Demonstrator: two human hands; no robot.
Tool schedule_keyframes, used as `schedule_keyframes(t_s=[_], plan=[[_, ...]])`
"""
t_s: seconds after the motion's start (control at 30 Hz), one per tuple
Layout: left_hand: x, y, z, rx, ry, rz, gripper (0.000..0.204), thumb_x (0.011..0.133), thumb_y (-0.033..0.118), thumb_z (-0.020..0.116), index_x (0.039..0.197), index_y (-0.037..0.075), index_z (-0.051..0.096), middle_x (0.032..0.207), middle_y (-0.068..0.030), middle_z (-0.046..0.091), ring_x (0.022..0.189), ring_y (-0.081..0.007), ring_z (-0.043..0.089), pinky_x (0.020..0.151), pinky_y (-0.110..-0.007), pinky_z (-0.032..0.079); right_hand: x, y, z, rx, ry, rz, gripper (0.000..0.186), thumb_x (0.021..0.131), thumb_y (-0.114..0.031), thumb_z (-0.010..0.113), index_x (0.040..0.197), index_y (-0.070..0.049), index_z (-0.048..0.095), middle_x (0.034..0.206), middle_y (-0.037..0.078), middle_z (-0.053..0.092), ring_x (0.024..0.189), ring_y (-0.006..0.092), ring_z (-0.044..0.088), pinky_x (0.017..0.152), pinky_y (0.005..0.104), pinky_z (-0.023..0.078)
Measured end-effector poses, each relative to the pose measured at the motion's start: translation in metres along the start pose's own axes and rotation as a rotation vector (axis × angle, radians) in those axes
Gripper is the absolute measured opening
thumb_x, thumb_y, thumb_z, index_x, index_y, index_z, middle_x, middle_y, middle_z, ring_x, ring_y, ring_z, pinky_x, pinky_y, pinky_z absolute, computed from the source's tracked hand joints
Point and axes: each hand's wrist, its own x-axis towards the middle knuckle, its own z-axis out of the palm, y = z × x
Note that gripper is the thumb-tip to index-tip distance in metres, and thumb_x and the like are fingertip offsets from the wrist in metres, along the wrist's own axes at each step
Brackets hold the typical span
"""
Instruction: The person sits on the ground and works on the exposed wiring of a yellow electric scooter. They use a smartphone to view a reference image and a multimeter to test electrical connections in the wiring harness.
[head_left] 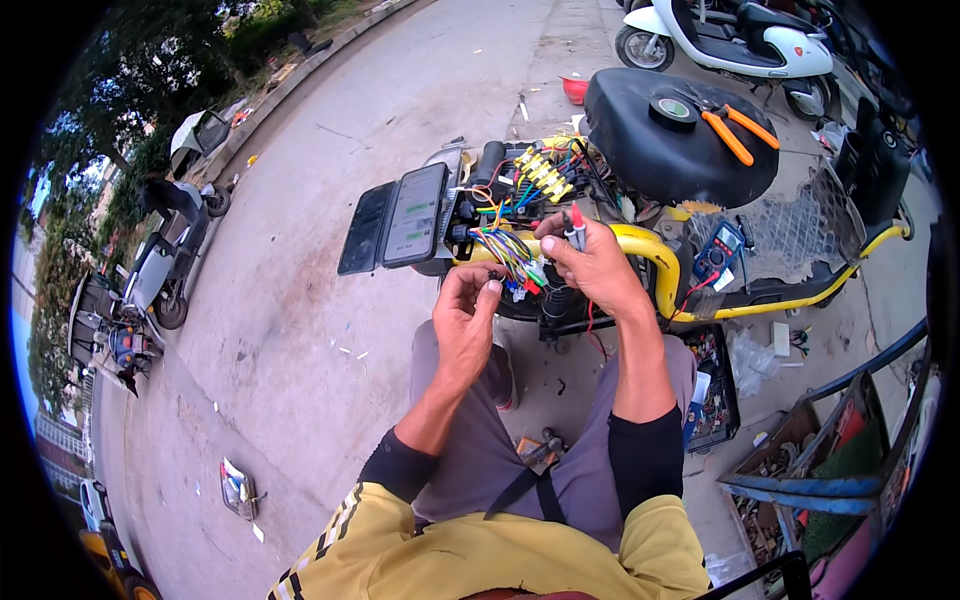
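Observation:
Thumb and fingers of my left hand [466,308] pinch a small black connector beside a bundle of coloured wires [508,256]. My right hand [598,268] is closed around two test probes [574,228], one with a red tip and one dark. Both hands are at the opened body of a yellow-framed electric scooter [650,243]. Just beyond them is a row of yellow connector blocks [543,174]. A phone [414,213] in an unfolded case lies left of the wires with its screen lit. The blue multimeter [720,249] rests on the scooter's footboard, a red lead running from it.
On the black seat [680,135] lie orange-handled pliers [738,130] and a roll of black tape [673,110]. A parts case [712,390] and a metal scrap bin [815,480] stand at my right. Parked scooters, one white [735,45], stand farther off.

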Motion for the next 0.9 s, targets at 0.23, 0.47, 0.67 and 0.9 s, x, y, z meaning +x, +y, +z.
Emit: schedule_keyframes(t_s=[0.23,0.47,0.67,0.9], plan=[[0.014,0.009,0.007,0.060,-0.011,-0.015,0.008,0.103,0.001,0.063,0.111,0.000,0.062,0.104,-0.0055,0.073,0.082,-0.0057,0.061,0.071,-0.021,0.049,-0.003,0.000,0.000,0.382,-0.098,0.162,0.017,0.095,-0.002,0.070,0.110,0.004,0.071,0.079,0.000,0.062,0.064,0.0060,0.053,0.052,0.0206,0.040],[0.019,0.007,0.012,0.107,-0.073,0.009,0.012,0.101,-0.002,0.064,0.113,0.000,0.062,0.103,-0.0060,0.074,0.084,-0.0084,0.067,0.073,-0.023,0.054,-0.004,0.009,0.004,0.422,-0.069,0.134,0.022,0.093,-0.001,0.072,0.115,0.004,0.073,0.079,0.000,0.063,0.064,0.0055,0.053,0.051,0.0193,0.037],[0.022,0.006,0.011,0.144,-0.080,-0.023,0.016,0.100,-0.001,0.068,0.115,-0.001,0.063,0.100,-0.0068,0.075,0.082,-0.0093,0.069,0.071,-0.023,0.055,-0.006,0.010,0.009,0.452,-0.060,0.124,0.025,0.094,-0.001,0.073,0.118,0.003,0.071,0.080,-0.001,0.064,0.058,0.0033,0.049,0.048,0.0193,0.035],[0.022,0.008,0.014,0.154,-0.051,-0.034,0.021,0.099,0.002,0.071,0.119,-0.002,0.066,0.098,-0.0051,0.074,0.082,-0.0088,0.068,0.071,-0.023,0.054,-0.002,0.018,0.022,0.483,0.080,0.035,0.022,0.095,-0.002,0.073,0.117,0.003,0.071,0.083,0.000,0.066,0.056,0.0023,0.048,0.046,0.0193,0.034]])
